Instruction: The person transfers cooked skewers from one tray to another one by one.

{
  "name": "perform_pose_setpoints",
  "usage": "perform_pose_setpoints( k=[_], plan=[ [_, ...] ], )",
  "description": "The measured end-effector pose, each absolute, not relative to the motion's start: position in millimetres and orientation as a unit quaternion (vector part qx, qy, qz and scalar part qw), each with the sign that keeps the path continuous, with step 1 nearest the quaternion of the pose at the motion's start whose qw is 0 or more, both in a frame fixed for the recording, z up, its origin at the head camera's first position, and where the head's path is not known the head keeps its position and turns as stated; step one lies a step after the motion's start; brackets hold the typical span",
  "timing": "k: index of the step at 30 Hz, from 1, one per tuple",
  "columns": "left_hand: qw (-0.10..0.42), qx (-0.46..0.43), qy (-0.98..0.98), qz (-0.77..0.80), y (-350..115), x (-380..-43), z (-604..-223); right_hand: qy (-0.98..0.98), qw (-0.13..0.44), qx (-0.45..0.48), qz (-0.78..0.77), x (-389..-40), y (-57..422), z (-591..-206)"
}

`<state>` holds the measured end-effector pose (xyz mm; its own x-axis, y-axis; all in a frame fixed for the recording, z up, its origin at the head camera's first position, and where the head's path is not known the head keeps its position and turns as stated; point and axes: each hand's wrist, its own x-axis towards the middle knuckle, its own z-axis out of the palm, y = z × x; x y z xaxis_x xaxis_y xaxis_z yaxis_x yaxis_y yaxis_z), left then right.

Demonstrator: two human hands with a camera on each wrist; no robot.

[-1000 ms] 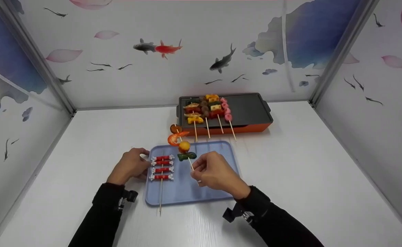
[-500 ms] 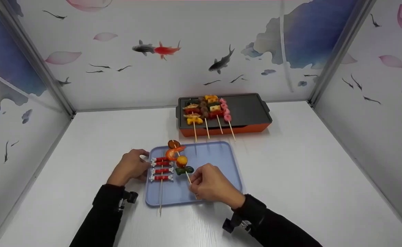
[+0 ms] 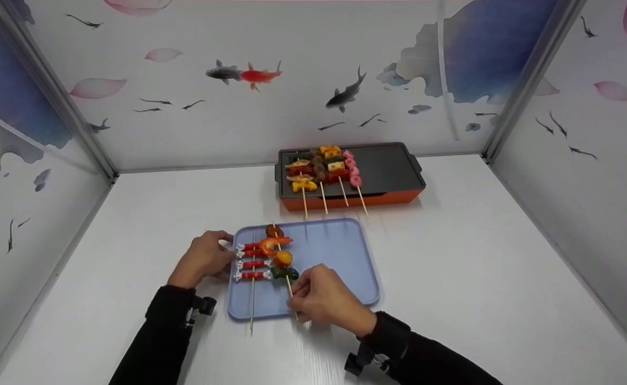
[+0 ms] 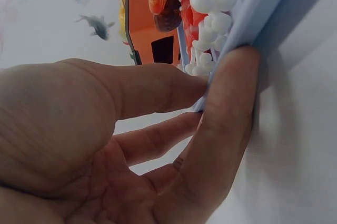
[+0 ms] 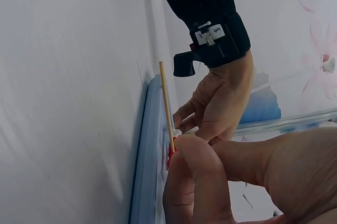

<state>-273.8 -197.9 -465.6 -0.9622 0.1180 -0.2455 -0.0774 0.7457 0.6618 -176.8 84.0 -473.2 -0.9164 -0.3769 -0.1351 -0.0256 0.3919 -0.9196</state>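
My right hand point(image 3: 326, 297) pinches the bare lower end of a food skewer point(image 3: 283, 259) strung with a brown round piece, an orange shrimp, a yellow ball and a green piece. That skewer is low over the blue tray point(image 3: 340, 251), overlapping the skewer of red pieces with white knobbed ends point(image 3: 253, 275) on the tray's left side. At the tray's left rim, my left hand point(image 3: 203, 259) holds the edge between thumb and fingers, plain in the left wrist view. The red skewer's wooden stick point(image 5: 165, 103) juts past the tray's front edge in the right wrist view.
Behind the tray stands an orange grill with a black plate point(image 3: 388, 166). Several skewers lie on its left half, among them one with pink rings point(image 3: 354, 171), their sticks hanging over the front. Printed wall panels point(image 3: 292, 123) border the white table point(image 3: 174, 208).
My right hand has come down and toward me with the shrimp skewer, from above the tray's far edge to low over it. The left hand has stayed at the rim.
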Motion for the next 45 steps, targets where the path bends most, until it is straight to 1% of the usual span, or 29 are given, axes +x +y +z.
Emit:
perform_pose_setpoints(
  k=[8,14,24,37,45],
  plan=[
    [0.135,0.013,0.922,0.361,-198.9,-274.1,-463.0,0.821,0.160,-0.139,-0.530,-174.4,78.6,-476.5],
    [0.135,0.017,0.921,0.364,-200.3,-274.7,-462.3,0.826,0.154,-0.134,-0.525,-173.9,75.3,-476.2],
    [0.137,0.013,0.916,0.378,-199.7,-274.4,-461.6,0.796,0.201,-0.126,-0.557,-174.6,75.7,-476.4],
    [0.137,0.014,0.919,0.369,-199.8,-273.3,-463.0,0.819,0.184,-0.167,-0.517,-176.1,80.0,-477.2],
    [0.142,0.012,0.919,0.368,-199.1,-272.7,-464.7,0.828,0.176,-0.165,-0.507,-179.6,84.1,-477.3]
  ],
)
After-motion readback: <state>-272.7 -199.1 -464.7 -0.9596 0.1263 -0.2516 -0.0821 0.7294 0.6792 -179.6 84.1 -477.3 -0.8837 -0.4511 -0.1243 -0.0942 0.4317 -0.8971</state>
